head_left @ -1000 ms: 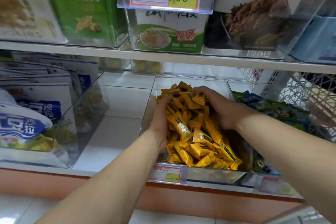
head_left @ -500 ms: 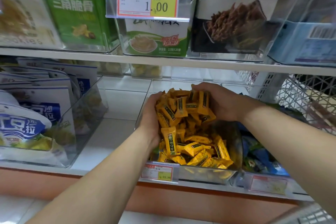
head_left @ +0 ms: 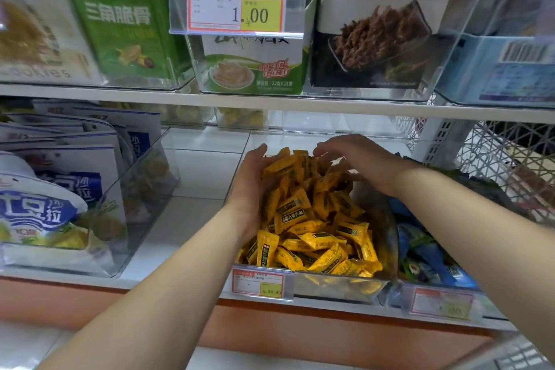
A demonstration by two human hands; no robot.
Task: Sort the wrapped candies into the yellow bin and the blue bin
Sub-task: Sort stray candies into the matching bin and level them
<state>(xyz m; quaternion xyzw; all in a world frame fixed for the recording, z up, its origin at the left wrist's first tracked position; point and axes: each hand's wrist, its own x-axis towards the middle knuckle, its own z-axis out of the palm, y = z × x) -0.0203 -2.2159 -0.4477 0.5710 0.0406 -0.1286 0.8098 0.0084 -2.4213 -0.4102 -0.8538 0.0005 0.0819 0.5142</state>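
We judge the step in hand to be gathering the candies [head_left: 303,213] into a tidy heap in the yellow bin [head_left: 336,284]. To do it well, we should press in with flat palms rather than pinch, since the slick wrappers slide easily. We should draw the heap toward twelve o'clock so nothing spills over the low front lip at six. Any blue wrapper we turn up belongs next door.

Our left hand [head_left: 249,189] lies against the heap's nine o'clock flank. Its fingers are nearly straight and point toward twelve, the palm faces inward, and it grips nothing. Our right hand [head_left: 357,159] arches over the crest at about one o'clock with the palm down and the fingers spread and loosely bent. It is blurred, so we cannot tell whether the tips touch the wrappers, but we see nothing pinched in it. Both forearms reach in from six o'clock, bare, the right one crossing above the blue bin [head_left: 402,294].

That bin sits touching the yellow one at three o'clock and holds blue candies [head_left: 429,258]. At nine o'clock the shelf [head_left: 192,219] shows bare.
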